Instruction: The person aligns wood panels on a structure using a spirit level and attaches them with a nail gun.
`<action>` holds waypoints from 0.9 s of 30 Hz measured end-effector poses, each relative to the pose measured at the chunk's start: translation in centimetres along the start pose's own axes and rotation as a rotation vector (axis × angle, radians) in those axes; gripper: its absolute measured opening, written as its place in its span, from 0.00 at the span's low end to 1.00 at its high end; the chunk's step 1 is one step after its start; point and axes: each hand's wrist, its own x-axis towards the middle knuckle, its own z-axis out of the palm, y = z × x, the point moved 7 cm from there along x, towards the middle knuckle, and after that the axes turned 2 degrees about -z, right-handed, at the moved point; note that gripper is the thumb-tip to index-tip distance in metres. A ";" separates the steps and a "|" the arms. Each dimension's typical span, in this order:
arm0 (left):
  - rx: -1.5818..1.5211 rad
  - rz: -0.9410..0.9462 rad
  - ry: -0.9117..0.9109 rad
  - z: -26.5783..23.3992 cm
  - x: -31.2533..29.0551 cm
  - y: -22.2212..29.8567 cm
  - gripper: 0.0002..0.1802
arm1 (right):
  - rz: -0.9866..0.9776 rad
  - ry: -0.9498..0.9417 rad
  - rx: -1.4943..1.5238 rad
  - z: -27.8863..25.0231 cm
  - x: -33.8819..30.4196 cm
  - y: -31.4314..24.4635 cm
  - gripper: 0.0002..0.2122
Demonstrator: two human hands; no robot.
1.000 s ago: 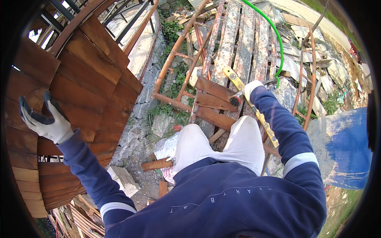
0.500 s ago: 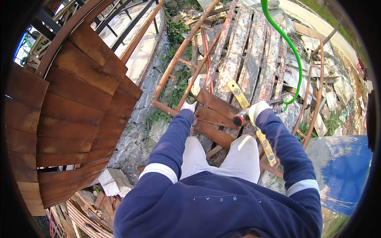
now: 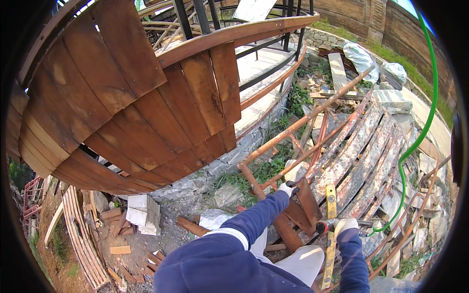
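- The left hand [image 3: 289, 189], in a pale glove with dark fingertips, grasps the upper end of a brown board [image 3: 309, 201]; the fingers' undersides are hidden.
- The gloved right hand [image 3: 345, 226] is closed around a tool [image 3: 324, 227] with a red and black end; sleeve and glove cover most of it, and I cannot tell whether this hand also grips the yellow spirit level [image 3: 329, 259] passing just beside it.
- The left arm reaches forward and right across the body, hiding part of the lap; the right forearm points nearly straight ahead.
- The held board leans over other brown boards [image 3: 287, 233] lying before the knees, on the near end of a peeling slatted bench [image 3: 359, 161].
- A rusty pipe frame [image 3: 253, 181] borders the left hand's side; farther left, gravelly ground [image 3: 171, 239] separates the person from a curved wooden wall [image 3: 146, 127].
- A green hose [image 3: 416, 144] loops right of the bench, cut off above.
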 end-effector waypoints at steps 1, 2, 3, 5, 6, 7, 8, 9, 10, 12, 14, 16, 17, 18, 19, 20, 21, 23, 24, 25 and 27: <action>0.145 0.176 0.021 0.1 -2.0 2.4 0.17 | 0.007 -0.003 -0.011 0.2 0.0 0.2 0.10; 0.275 0.279 0.024 0.3 -4.4 4.8 0.17 | 0.011 0.010 -0.014 0.2 -0.2 0.4 0.11; 0.246 0.349 0.018 0.0 -7.1 7.7 0.17 | 0.024 -0.034 -0.045 0.5 0.0 0.3 0.11; 0.355 0.513 0.026 -0.7 -13.7 15.1 0.15 | 0.050 -0.032 -0.086 0.3 0.0 0.3 0.12; 0.312 0.512 0.003 -1.4 -16.9 19.2 0.15 | 0.064 -0.073 -0.106 0.2 -0.1 0.2 0.12; 0.394 0.687 0.066 -2.1 -21.0 24.4 0.16 | 0.057 -0.057 -0.105 -0.6 -0.3 -0.1 0.12; 0.456 0.716 0.087 -2.9 -24.4 29.0 0.16 | 0.055 -0.061 -0.108 -1.3 -0.8 -0.5 0.12; 0.541 0.928 0.125 -3.3 -28.9 34.1 0.15 | 0.075 -0.049 -0.084 -2.5 -1.4 -0.8 0.11; 0.582 1.050 0.098 -3.5 -33.0 38.4 0.15 | 0.107 -0.066 -0.072 -3.8 -1.9 -0.9 0.11; 0.757 1.164 0.238 -4.1 -39.4 46.6 0.15 | 0.126 0.050 -0.014 -8.0 -3.3 -2.0 0.12; 0.920 1.312 0.346 -3.9 -45.0 53.7 0.14 | 0.185 0.229 0.108 -13.5 -4.6 -3.0 0.12; 1.177 1.536 0.578 -2.9 -49.8 59.6 0.15 | 0.149 0.457 0.295 -19.2 -6.7 -4.5 0.19; 1.223 1.524 0.648 -2.8 -51.1 62.1 0.15 | 0.138 0.592 0.413 -21.9 -7.5 -5.6 0.22; 1.229 1.480 0.692 -2.7 -51.9 64.3 0.15 | 0.079 0.778 0.539 -24.9 -8.4 -6.8 0.24; 1.350 1.522 0.834 -2.2 -53.1 66.2 0.17 | 0.029 0.907 0.613 -27.4 -9.0 -8.2 0.25; 1.417 1.552 0.915 -1.5 -54.0 67.9 0.19 | -0.025 1.041 0.699 -29.7 -9.6 -9.5 0.26; 1.467 1.546 0.941 -1.1 -54.5 69.2 0.20 | -0.109 1.123 0.832 -31.7 -9.7 -10.9 0.26; 1.585 1.483 1.058 -0.5 -55.2 71.6 0.21 | -0.284 1.239 1.124 -35.4 -9.3 -13.8 0.24; 1.642 1.447 1.103 -0.2 -55.4 72.4 0.22 | -0.395 1.282 1.281 -37.2 -8.9 -15.3 0.23; 1.673 1.435 1.145 0.0 -55.6 72.8 0.22 | -0.471 1.222 1.483 -38.5 -8.0 -16.7 0.21; 1.732 1.402 1.240 0.4 -56.0 73.3 0.23 | -0.624 1.101 1.793 -41.2 -6.3 -19.7 0.18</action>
